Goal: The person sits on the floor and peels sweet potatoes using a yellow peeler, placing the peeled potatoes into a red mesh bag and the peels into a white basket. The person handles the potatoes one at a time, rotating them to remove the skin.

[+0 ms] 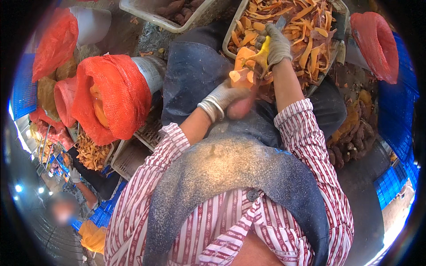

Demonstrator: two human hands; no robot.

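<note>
My gloved left hand (pixel 231 94) grips a partly peeled sweet potato (pixel 244 63) over my lap. Orange flesh shows on its upper part, and reddish skin covers the end near my wrist. My gloved right hand (pixel 279 45) is closed on a yellow-handled peeler (pixel 263 55), whose head lies against or just beside the orange flesh. Some grey blade-like thing (pixel 280 24) sticks out past my right fingers; its kind is unclear. Beneath and beyond both hands, a pale plastic crate (pixel 229 36) holds a heap of orange and reddish peelings (pixel 311 50).
A red mesh bag (pixel 133 99) with orange pieces stands open at left, beside stacked crates (pixel 129 159). Another crate (pixel 159 21) holds unpeeled sweet potatoes. More roots (pixel 357 139) are piled at right, below a red mesh bag (pixel 376 46). A co-worker (pixel 88 193) sits at lower left.
</note>
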